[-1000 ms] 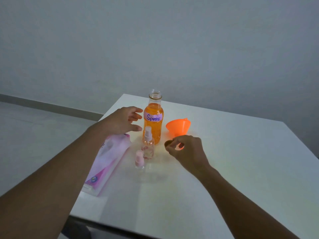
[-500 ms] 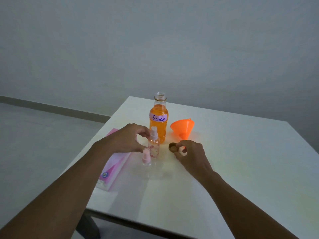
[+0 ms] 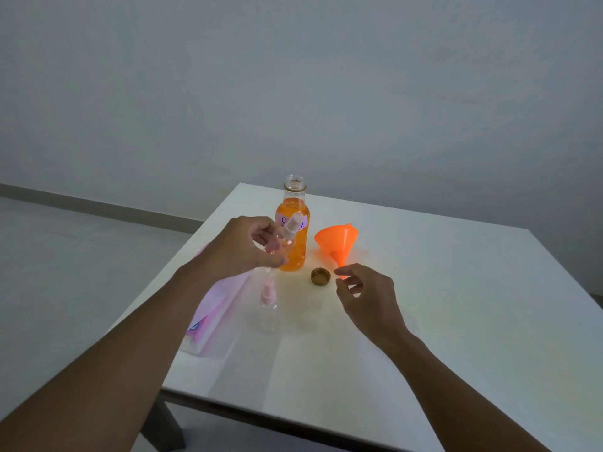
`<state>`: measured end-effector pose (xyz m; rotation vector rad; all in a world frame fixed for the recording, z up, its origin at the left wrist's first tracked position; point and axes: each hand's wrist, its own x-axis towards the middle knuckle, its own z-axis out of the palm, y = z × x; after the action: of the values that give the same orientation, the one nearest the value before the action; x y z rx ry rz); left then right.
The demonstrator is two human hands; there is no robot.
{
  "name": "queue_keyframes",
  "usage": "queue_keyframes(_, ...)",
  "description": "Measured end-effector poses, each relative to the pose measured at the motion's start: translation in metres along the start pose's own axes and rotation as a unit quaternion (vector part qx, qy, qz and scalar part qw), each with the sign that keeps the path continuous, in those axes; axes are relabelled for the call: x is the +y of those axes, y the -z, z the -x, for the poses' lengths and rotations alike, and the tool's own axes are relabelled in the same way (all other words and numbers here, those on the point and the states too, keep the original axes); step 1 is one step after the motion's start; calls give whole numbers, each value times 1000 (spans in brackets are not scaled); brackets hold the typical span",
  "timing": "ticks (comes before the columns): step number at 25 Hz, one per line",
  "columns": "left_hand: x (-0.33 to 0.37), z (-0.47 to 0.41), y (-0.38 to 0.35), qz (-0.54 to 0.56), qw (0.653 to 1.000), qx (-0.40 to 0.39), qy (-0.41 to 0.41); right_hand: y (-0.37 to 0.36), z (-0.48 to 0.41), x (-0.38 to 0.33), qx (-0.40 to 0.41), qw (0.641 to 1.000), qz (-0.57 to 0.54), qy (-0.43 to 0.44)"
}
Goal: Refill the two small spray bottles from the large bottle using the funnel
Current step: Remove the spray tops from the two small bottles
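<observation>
Nearest, left of centre on the white table [image 3: 424, 321], a small clear plastic spray bottle with a pink cap [image 3: 269, 308] stands upright beside a pink-and-white soft packet [image 3: 212, 308]. Right of centre, the right hand [image 3: 365, 295] hovers with its fingers loosely curled and parted, gripping nothing, near a brown screw cap [image 3: 319, 276] lying open side up. Above, the left hand [image 3: 244, 249] grips a second small clear spray bottle with a white nozzle [image 3: 288, 230], tilted and lifted. Behind it stands the tall clear uncapped bottle of orange liquid [image 3: 293, 236]. An orange plastic funnel [image 3: 337, 239] lies to its right.
</observation>
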<state>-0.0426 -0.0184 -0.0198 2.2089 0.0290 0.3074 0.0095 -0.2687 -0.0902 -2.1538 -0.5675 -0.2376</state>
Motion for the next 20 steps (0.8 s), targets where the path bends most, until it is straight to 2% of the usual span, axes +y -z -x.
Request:
queue_keyframes(4, 32, -6, 5, 27, 999, 5, -29, 36, -11, -41, 68, 992, -109, -6)
queue_keyframes(9, 72, -3, -10, 23, 998, -3, -60, 86, -18, -84, 46, 960, -273, -28)
queue_keyframes(14, 100, 11, -34, 39, 996, -11, -80, 119, -11, -88, 29, 961, -272, -35)
queue_keyframes(20, 121, 26, -70, 126, 990, -44, -38, 146, 6, -65, 12, 950, -308, -44)
